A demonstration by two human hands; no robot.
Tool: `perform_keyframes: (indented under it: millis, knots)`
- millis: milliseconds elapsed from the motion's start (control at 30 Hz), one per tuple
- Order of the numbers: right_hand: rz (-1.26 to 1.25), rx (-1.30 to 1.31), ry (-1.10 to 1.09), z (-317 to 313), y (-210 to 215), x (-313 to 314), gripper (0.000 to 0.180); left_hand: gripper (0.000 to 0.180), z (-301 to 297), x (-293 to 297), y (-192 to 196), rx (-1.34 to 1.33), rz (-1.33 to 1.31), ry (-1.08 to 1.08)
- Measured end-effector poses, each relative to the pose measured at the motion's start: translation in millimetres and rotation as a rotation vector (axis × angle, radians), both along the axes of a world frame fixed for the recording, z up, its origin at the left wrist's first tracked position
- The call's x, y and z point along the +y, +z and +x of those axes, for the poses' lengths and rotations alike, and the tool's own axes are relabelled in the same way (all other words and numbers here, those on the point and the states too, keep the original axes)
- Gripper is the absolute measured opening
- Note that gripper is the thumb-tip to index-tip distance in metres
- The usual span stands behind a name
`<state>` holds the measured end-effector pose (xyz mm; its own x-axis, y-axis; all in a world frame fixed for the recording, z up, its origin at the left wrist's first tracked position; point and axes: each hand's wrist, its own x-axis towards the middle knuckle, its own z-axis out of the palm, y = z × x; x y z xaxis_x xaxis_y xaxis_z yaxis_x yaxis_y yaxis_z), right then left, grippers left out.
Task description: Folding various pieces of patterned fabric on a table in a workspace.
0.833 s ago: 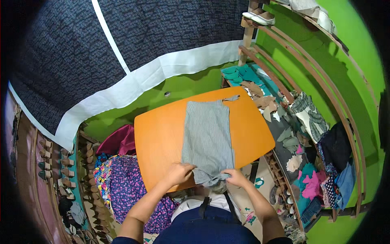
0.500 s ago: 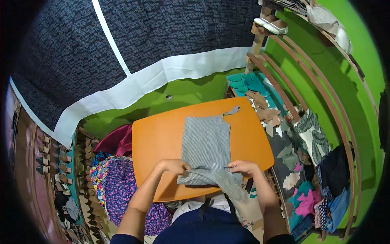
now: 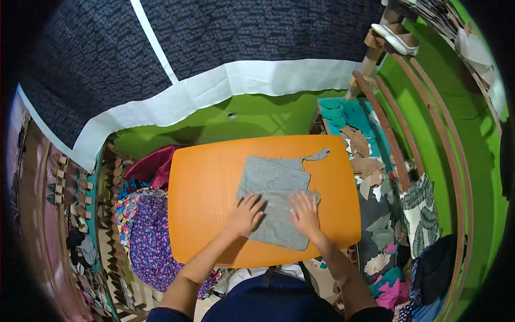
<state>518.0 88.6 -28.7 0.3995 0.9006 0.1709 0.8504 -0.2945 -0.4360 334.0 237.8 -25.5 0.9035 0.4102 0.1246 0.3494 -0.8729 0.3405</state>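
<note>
A grey, finely striped piece of cloth (image 3: 274, 174) lies on the orange table (image 3: 201, 198), with a fold running across its middle. A thin frayed strip (image 3: 317, 154) sticks out from its far right corner. My left hand (image 3: 248, 213) rests on the cloth's left edge, fingers spread. Flat on the right part of the cloth, near the fold, lies my right hand (image 3: 304, 213), its fingers also apart. Neither hand grips anything.
Patterned fabric (image 3: 153, 241) is heaped left of the table, beside racks of shoe forms (image 3: 85, 209). On the right, scraps (image 3: 378, 231) cover a low surface next to wooden rails (image 3: 434, 118). A dark curtain (image 3: 252, 32) hangs behind.
The cloth's near end, gathered and hanging over the table edge before, now lies spread on the tabletop. Both hands have let go of it and moved slightly away from me, fingers opened.
</note>
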Motion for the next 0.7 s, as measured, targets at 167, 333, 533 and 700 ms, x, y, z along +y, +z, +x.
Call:
perform_keyframes:
  millis: [167,333,533,700]
  knots:
    - [-0.130,-0.243,0.114,6,-16,-15,0.039,0.046,-29,-3,-25,0.158,0.018,0.183]
    - [-0.211,-0.301,0.406,-9,-13,-51,0.061,0.055,-52,-23,4,0.145,-0.003,-0.126]
    - [-0.211,-0.229,0.510,-40,-22,-79,0.057,0.064,-66,-21,-10,0.254,0.065,-0.180]
    - [-0.162,-0.289,0.356,-40,-35,-90,0.048,0.053,-67,-20,-7,0.212,0.094,-0.206]
